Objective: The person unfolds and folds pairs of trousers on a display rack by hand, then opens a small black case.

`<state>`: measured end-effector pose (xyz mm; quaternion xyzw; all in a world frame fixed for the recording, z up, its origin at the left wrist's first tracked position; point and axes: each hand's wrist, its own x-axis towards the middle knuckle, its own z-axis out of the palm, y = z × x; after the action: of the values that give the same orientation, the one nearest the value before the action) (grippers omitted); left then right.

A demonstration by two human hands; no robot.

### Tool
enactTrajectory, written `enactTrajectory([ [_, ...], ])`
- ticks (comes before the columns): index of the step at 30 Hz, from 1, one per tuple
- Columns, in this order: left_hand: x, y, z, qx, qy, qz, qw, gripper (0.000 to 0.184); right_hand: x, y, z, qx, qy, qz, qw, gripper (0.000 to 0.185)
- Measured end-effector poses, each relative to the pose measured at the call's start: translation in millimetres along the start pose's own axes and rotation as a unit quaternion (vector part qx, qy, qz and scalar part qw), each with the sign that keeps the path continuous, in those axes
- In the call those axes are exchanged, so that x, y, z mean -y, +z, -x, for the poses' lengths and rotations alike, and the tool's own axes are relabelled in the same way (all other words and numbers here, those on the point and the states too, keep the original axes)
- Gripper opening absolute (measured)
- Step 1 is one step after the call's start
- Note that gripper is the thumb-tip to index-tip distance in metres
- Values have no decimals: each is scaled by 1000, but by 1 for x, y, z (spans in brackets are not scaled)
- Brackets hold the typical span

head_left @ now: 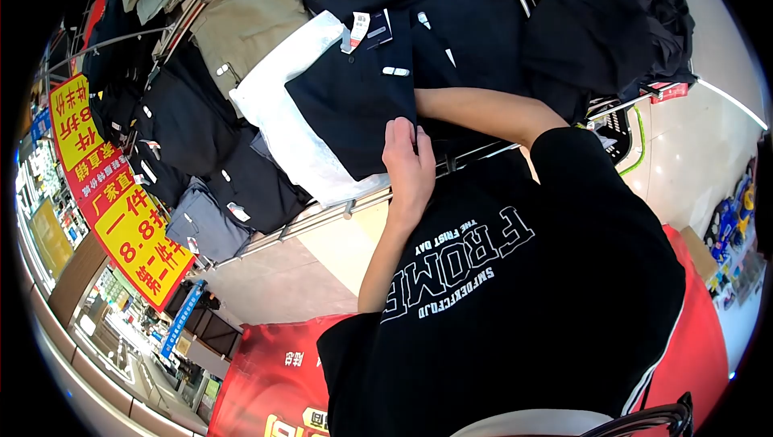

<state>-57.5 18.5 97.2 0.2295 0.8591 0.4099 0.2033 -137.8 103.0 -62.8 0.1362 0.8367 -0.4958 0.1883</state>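
Note:
Folded black trousers (338, 115) lie on a metal rack, a paper label (359, 33) and a dark hang tag (379, 27) at their top. White crinkled plastic or paper (278, 107) sticks out along their left side and bottom edge. My left hand (409, 159) is closed on the trousers' near right edge, fingers bent over the cloth. My right forearm (483, 111) reaches in from the right and passes behind that edge. The cloth hides my right hand, so its fingers do not show.
Stacks of black trousers (189, 115), khaki trousers (241, 22) and grey trousers (208, 219) surround the spot. A rack rail (322, 218) runs along the near side. Yellow and red sale signs (133, 236) hang at left. Dark garments (604, 34) are heaped at right.

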Motion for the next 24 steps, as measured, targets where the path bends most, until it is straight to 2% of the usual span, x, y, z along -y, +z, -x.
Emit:
enactTrajectory([
  [3,-5,-2,2,13,-17,6,1000,13,-6,7,1,14,4,-4,1000,37],
  [5,-8,-1,3,5,21,-15,1000,12,-8,10,0,15,3,-6,1000,36],
  [9,-8,4,10,24,39,-16,999,11,-8,17,-6,22,-4,-7,1000,36],
  [11,-1,7,11,39,21,-21,999,13,-9,17,-6,24,-7,-11,1000,36],
  [17,10,13,5,50,56,22,997,26,-16,4,20,56,-39,-83,994,35],
  [19,22,10,4,40,37,36,998,26,-21,-6,36,62,-53,-125,989,35],
  [21,46,5,1,-11,3,25,1000,25,-23,-16,51,53,-64,-162,983,35],
  [24,103,-8,-5,-116,-54,-115,985,44,-27,-31,64,6,-62,-233,970,35],
])
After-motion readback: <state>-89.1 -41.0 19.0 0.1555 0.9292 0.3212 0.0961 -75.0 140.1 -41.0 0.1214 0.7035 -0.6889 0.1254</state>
